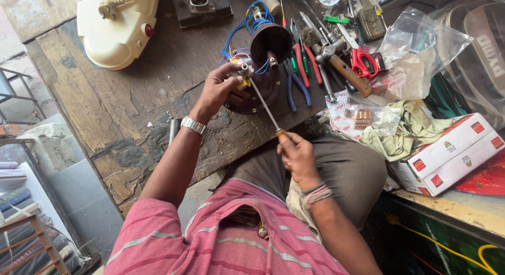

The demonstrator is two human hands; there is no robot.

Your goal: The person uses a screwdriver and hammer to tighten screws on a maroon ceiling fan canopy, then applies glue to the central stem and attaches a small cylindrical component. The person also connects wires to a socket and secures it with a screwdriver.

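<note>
My left hand point(220, 90) grips a small metal part with blue wires point(245, 70) on top of a dark round motor housing point(263, 88) lying on the worn wooden workbench point(121, 107). My right hand point(298, 156) is closed around the handle of a long screwdriver point(264, 107), whose shaft runs up and left with its tip at the small part. A dark cone-shaped cover point(271, 41) stands just behind the housing. A metal watch sits on my left wrist.
Pliers point(297, 70), a hammer point(344, 70) and red-handled scissors point(362, 59) lie right of the housing. A cream plastic appliance shell point(117, 25) is at the back left. Clear bags, a green rag point(415, 128) and a white carton point(452, 154) crowd the right.
</note>
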